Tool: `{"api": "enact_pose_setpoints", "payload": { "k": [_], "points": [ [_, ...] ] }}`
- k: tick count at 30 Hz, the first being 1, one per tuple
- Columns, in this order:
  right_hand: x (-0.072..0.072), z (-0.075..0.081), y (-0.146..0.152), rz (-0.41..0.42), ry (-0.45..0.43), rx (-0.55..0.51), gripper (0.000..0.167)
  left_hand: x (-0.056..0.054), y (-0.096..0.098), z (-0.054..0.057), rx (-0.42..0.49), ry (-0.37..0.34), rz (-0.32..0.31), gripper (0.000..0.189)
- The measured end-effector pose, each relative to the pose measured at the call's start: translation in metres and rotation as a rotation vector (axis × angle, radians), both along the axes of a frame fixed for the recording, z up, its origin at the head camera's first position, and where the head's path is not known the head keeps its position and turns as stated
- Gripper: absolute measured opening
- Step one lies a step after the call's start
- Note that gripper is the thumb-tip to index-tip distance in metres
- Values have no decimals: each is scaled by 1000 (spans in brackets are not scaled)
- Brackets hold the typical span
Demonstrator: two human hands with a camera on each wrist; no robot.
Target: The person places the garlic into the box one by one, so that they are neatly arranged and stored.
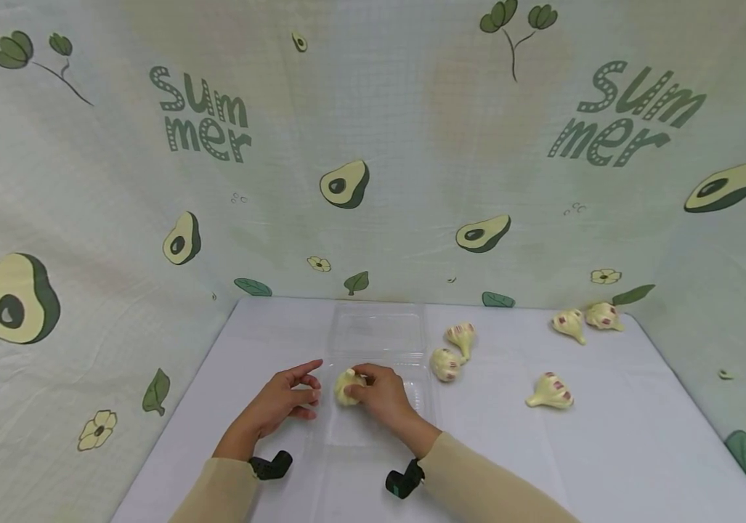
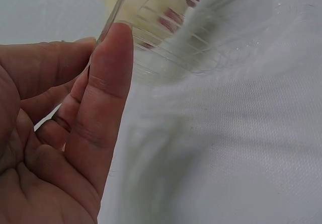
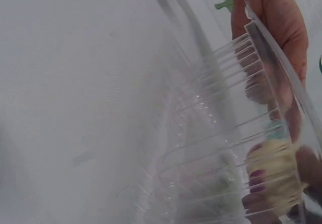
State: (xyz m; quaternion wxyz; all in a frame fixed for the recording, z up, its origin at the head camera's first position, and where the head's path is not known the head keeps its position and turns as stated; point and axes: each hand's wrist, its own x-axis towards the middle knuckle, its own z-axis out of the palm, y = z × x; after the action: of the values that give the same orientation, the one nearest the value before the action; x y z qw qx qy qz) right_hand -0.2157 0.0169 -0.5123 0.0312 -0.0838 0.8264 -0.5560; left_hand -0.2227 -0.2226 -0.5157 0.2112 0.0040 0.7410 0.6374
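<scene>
Five bulbs (image 1: pixel 550 391) show only in head view; hands: left (image 1: pixel 283 398) spread, right (image 1: pixel 384 396) pinching garlic (image 1: pixel 345 390).

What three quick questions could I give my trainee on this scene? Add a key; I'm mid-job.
1. How many garlic bulbs lie on the table to the right of the box?
2. True or false: the box is closed.
3. The right hand holds: A, the lid; B, a garlic bulb; C, nothing.

Key:
1. Five.
2. False; it stands open.
3. B.
</scene>
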Motion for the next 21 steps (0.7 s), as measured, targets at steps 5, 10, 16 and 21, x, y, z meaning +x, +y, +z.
{"api": "enact_pose_setpoints", "payload": {
  "k": [5,10,16,21],
  "points": [
    [0,-5,-2,-11,8,26,34,1,0,3,4,-4,-1,72],
    [0,-6,-1,-19,25,107,33,1,0,3,6,-1,-7,73],
    [1,-6,-1,-22,14,115,35,1,0,0,1,0,-2,72],
    [2,-6,-5,-3,29,107,39,0,0,-2,8,3,-1,72]
  ]
}}
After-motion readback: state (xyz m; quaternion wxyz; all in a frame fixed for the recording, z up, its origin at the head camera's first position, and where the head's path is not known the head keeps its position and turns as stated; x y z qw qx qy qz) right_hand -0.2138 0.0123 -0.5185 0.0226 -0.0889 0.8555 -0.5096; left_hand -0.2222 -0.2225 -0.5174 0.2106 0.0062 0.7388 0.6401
